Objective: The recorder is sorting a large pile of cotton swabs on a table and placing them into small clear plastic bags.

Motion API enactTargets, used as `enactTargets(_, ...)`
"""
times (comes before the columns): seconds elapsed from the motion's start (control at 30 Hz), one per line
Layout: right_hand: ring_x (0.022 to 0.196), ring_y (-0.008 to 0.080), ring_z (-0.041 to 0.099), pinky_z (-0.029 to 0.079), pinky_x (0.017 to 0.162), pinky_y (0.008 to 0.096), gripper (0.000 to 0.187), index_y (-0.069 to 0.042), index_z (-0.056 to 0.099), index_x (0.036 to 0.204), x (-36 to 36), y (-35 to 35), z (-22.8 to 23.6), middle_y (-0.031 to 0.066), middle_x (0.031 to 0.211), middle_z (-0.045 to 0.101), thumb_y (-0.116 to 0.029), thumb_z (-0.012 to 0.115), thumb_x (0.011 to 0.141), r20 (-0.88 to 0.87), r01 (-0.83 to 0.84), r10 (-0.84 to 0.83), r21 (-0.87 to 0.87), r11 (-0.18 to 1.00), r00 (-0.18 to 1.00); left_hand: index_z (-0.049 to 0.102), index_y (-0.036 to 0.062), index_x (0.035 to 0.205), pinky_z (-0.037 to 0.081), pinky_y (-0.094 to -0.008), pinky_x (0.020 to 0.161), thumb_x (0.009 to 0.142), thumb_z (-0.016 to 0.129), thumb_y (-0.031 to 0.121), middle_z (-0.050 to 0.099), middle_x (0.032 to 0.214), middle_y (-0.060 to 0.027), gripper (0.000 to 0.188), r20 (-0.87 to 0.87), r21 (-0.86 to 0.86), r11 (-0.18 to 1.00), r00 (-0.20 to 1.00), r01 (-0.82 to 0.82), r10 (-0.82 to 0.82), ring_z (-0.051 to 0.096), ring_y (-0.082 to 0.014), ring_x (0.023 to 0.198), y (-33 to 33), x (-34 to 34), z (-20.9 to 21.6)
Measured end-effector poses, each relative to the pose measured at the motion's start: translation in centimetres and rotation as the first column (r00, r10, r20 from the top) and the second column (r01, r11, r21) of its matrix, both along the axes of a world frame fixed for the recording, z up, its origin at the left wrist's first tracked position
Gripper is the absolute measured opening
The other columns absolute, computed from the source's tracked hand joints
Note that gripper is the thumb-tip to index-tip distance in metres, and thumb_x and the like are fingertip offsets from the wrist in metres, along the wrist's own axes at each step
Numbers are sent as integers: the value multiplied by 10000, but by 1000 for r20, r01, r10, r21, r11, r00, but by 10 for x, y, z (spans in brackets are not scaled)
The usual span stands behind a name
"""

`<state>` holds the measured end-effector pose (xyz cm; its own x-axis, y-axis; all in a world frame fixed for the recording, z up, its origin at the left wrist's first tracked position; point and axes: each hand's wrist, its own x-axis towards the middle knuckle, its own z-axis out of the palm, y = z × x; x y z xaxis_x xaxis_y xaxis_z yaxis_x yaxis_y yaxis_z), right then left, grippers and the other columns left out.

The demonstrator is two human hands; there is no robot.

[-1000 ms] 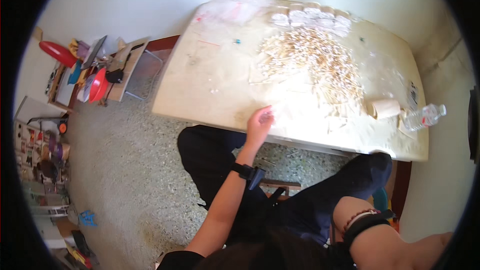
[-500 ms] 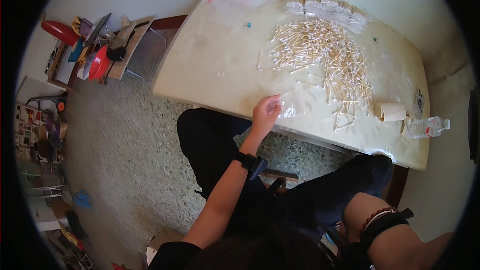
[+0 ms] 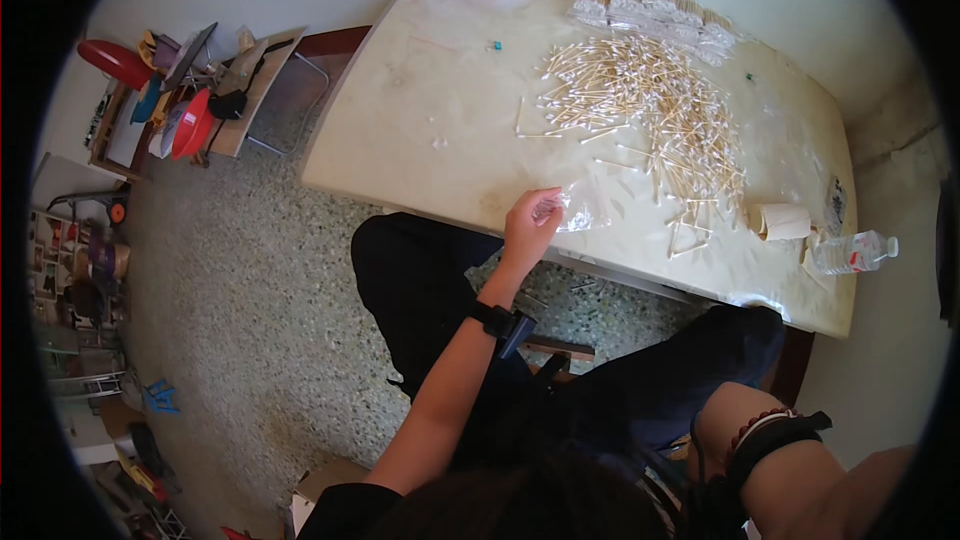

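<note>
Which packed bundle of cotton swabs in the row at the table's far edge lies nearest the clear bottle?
The bundle at the row's right end; every other bundle sits further left, farther from the bottle.

Glare gone, right hand (image 3: 732,410) shifted

The white glare over the cotton swabs (image 3: 640,90) and the clear bag (image 3: 588,210) has been lost, and single swabs can now be made out. The right hand has been shifted farther right in the view, and more of a cardboard box (image 3: 328,478) is shown at lower left
</note>
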<state>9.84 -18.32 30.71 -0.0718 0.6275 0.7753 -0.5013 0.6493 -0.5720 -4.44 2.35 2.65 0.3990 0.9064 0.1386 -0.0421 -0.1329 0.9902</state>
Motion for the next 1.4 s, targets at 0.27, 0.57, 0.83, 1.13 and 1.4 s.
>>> enactTargets(0.27,708,241,621,498,622,351,161,-86,642,758,12,-16,-1,119,714,649,60,678,703,-21,-25,24,-69,997,999,581,-8,1074,477,-224,753,807,611,7,603,914,-46,269,-10,-31,999,1000,17,-17,574,-92,851,0,-2,2)
enactTargets(0.57,714,238,623,498,623,351,172,-90,645,765,20,-32,-6,116,718,651,64,682,698,-61,-65,56,-139,988,997,590,1,1064,475,-225,765,798,611,12,608,931,-54,267,-41,-20,1000,999,9,-10,582,-101,849,-5,-4,6)
enactTargets(0.83,720,236,625,499,623,352,182,-92,648,772,23,-59,-6,114,722,653,68,684,692,-121,-74,47,-230,970,992,594,0,1052,476,-229,761,797,612,9,615,924,-54,256,-75,-11,1000,997,1,-2,589,-104,841,-2,0,4)
enactTargets(1.13,726,234,628,500,624,352,194,-96,651,779,35,-78,23,111,727,655,72,688,687,-61,-67,51,-292,954,997,580,-18,1050,474,-262,825,814,593,20,618,975,-68,240,-9,3,1000,1000,26,-26,591,-127,909,7,-2,-18)
enactTargets(1.4,732,232,630,501,625,353,205,-98,654,785,33,-83,38,109,731,658,75,690,681,-39,-44,35,-259,965,999,605,10,1029,482,-247,751,777,608,-2,611,910,-63,253,-33,69,998,999,-4,6,595,-121,816,0,-1,-3)
